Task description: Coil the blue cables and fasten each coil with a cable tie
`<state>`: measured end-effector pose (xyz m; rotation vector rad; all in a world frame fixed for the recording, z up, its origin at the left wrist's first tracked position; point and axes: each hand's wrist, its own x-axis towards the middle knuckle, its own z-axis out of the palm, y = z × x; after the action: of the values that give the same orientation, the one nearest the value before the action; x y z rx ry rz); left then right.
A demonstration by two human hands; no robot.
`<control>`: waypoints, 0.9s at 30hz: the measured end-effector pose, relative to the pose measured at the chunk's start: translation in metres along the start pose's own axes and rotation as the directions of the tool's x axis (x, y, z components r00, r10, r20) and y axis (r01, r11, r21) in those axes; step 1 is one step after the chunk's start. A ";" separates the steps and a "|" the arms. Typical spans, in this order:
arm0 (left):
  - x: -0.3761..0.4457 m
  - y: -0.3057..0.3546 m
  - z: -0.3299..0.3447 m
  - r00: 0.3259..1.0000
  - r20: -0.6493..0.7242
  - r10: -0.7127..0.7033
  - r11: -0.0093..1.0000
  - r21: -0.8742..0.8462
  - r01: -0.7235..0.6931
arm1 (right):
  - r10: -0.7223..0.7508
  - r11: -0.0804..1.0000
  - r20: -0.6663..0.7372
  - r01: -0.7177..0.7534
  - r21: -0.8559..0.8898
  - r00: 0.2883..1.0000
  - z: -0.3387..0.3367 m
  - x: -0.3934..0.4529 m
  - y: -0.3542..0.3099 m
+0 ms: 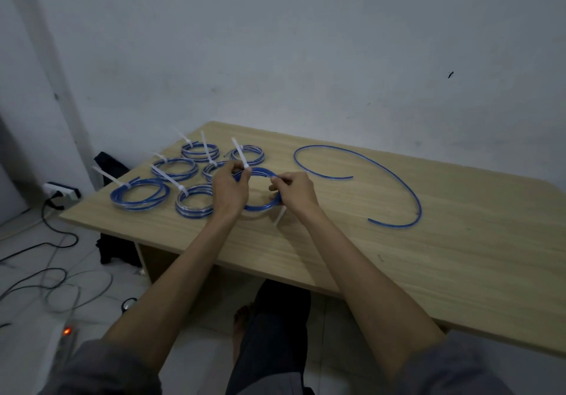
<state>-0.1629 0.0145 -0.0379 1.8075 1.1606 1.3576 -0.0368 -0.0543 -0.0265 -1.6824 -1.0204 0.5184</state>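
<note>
On the table (398, 241), six tied coils (139, 194), one loose cable (395, 177).

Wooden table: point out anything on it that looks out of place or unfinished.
One blue cable lies uncoiled in a wide open arc on the right of the wooden table, with no tie, while the tied coils sit grouped on the left. Their white tie tails stick out untrimmed.

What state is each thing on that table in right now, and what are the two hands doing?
Coil in hand: wound, held by both hands, not yet visibly fastened.
Left hand: grips the coil's left side.
Right hand: pinches the coil's right side.
Loose cable tie: sticks out under the right hand.
Finished coils: six, each tied, lying flat.
Loose blue cable: uncoiled, lying in a wide arc.
Table: bears all of it.
</note>
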 end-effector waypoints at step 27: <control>0.000 0.013 0.050 0.902 0.365 0.231 0.803 0.451 -0.388 | -0.212 0.740 -0.136 0.068 -0.669 0.968 -0.062 0.052 0.040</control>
<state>-0.1117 0.0111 -0.0424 2.5884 1.1669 0.9314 0.0533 -0.0485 -0.0344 -2.1973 -1.2516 -0.1616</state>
